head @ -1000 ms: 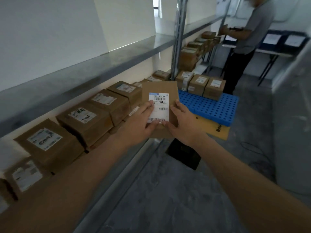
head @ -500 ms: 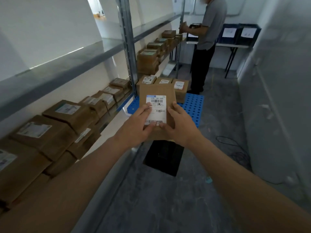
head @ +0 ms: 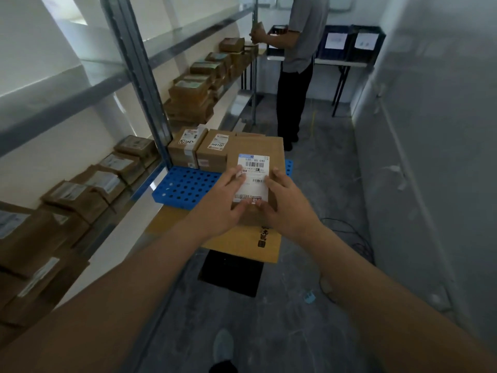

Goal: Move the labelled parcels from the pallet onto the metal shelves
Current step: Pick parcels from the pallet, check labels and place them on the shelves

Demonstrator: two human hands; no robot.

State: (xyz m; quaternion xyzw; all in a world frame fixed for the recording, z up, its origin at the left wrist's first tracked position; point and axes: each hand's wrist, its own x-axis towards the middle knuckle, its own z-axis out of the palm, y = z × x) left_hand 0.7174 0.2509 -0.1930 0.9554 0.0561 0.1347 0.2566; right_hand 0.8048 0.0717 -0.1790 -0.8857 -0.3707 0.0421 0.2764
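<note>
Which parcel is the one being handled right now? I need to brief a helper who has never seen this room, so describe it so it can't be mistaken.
Look past the metal shelves to the blue pallet on the floor. In front of it, the left hand and right hand hold one brown parcel up. Unlike the two parcels on the pallet, it is off the ground, its white barcode label facing the camera.

A second person (head: pixel 298 63) in grey shirt and dark trousers stands at the far end beside a folding table (head: pixel 341 63) bearing dark bins (head: pixel 352 43) with white sheets. A black mat (head: pixel 231 273) and a cable (head: pixel 357 238) lie on the grey floor (head: pixel 269 319).
</note>
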